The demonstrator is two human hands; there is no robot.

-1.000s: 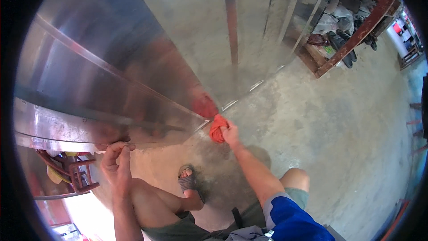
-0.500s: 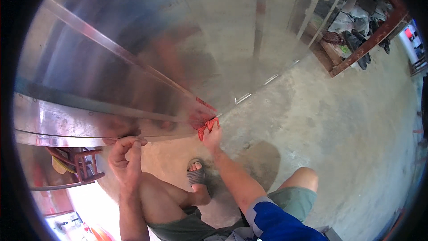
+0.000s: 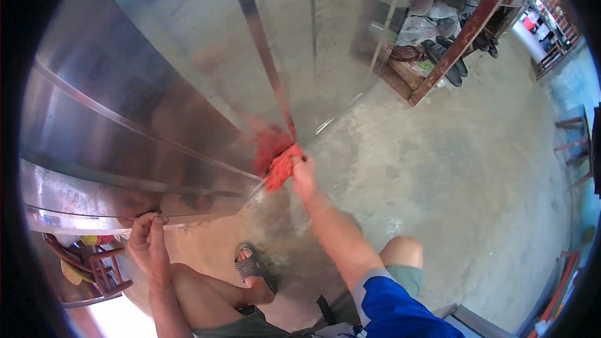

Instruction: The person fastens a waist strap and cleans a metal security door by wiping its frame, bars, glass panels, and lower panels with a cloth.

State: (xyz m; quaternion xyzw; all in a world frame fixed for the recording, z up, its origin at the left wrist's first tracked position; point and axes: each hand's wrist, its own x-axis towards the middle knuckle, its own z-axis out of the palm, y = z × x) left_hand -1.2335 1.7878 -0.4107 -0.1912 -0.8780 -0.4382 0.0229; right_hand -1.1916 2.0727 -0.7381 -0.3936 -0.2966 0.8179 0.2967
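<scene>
A red cloth (image 3: 280, 172) is bunched in my right hand (image 3: 305, 176), whose fingers are closed around it. It presses against the low part of a shiny metal cabinet (image 3: 188, 122), close to the floor, and its red reflection shows in the panel. My left hand (image 3: 149, 244) is at the cabinet's near left edge, fingers curled and pinched on the rim. Their tips are partly lost against the edge.
Below me, a sandalled foot (image 3: 250, 263) stands on the concrete floor (image 3: 451, 175). A brown wooden rack (image 3: 432, 81) holds shoes (image 3: 447, 56) and plastic bags at the far right. A wooden chair (image 3: 100, 269) is at the left, another stool (image 3: 576, 144) by the right wall.
My right hand has slid the red cloth farther along the cabinet's base, past the corner seam. The view has swung to the right; my left hand keeps to the cabinet's edge.
</scene>
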